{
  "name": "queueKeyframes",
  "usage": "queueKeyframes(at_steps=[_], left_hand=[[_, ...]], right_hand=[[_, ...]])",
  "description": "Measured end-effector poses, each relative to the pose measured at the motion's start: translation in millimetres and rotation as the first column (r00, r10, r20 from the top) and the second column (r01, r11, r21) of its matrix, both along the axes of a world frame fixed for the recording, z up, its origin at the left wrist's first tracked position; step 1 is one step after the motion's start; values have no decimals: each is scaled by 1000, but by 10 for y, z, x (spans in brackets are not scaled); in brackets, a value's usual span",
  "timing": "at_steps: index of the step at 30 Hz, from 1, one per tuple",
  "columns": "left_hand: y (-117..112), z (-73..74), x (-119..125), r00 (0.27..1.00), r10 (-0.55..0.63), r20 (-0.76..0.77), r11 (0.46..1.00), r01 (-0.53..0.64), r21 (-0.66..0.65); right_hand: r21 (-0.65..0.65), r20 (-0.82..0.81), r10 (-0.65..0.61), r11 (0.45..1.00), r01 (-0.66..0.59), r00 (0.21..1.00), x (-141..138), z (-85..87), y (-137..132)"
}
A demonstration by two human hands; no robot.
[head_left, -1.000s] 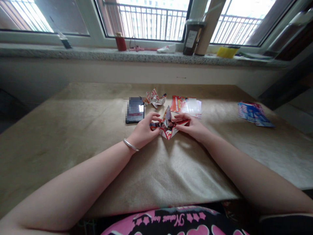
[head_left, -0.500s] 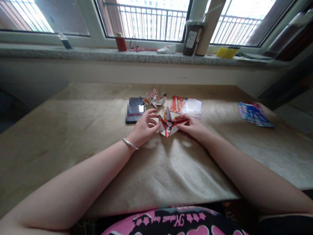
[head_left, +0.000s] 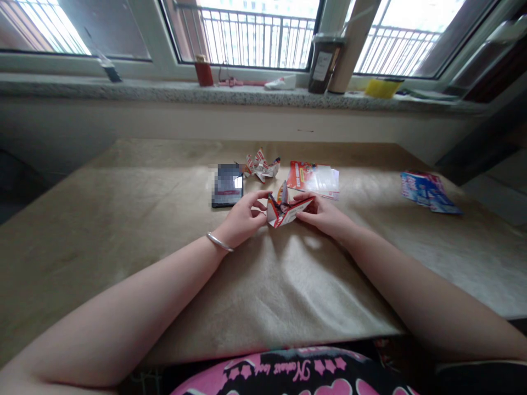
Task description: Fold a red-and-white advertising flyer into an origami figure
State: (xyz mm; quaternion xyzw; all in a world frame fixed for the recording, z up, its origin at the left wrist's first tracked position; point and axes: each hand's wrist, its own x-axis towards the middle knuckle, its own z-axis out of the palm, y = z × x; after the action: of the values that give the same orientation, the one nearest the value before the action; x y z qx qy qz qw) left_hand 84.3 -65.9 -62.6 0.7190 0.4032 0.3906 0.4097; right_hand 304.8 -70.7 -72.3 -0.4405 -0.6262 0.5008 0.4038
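L hand (head_left: 245, 216), fingers curled, at left edge of folded paper (head_left: 287, 214) (firm grip? can't tell). It's btwn both hands, swivelled vs. a sec ago, so prob. mid-adjustment. R hand (head_left: 326, 214) pinches its right wing.

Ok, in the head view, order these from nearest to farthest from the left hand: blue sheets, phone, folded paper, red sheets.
From the left hand:
1. Folded paper: right at its fingertips, on the right.
2. Phone: just beyond the hand, slightly left.
3. Red sheets: beyond the folded paper, to the right.
4. Blue sheets: far off right.
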Motion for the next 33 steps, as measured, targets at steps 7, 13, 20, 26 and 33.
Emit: queueKeyframes(at_steps=[7, 13, 20, 26, 33], left_hand=[[-13, -27, -14, 986, -134, -97, 983, 145, 116], [-41, 2, -47, 950, -203, -237, 951, 249, 182], [-31, 1, -24, 970, -61, -237, 969, 115, 219], [21, -74, -11, 993, -89, -77, 981, 101, 165], [21, -80, 9, 997, -75, 2, 989, 74, 129]], right_hand=[[5, 57, -113, 994, 113, 992, -5, -54, 16], [-26, 37, -131, 991, 132, 991, -15, -64, 22], [64, 80, -119, 991, 114, 990, -31, -3, -13], [112, 77, -104, 989, 95, 992, -71, 16, -25], [234, 132, -55, 972, 23, 990, -99, -14, 5]])
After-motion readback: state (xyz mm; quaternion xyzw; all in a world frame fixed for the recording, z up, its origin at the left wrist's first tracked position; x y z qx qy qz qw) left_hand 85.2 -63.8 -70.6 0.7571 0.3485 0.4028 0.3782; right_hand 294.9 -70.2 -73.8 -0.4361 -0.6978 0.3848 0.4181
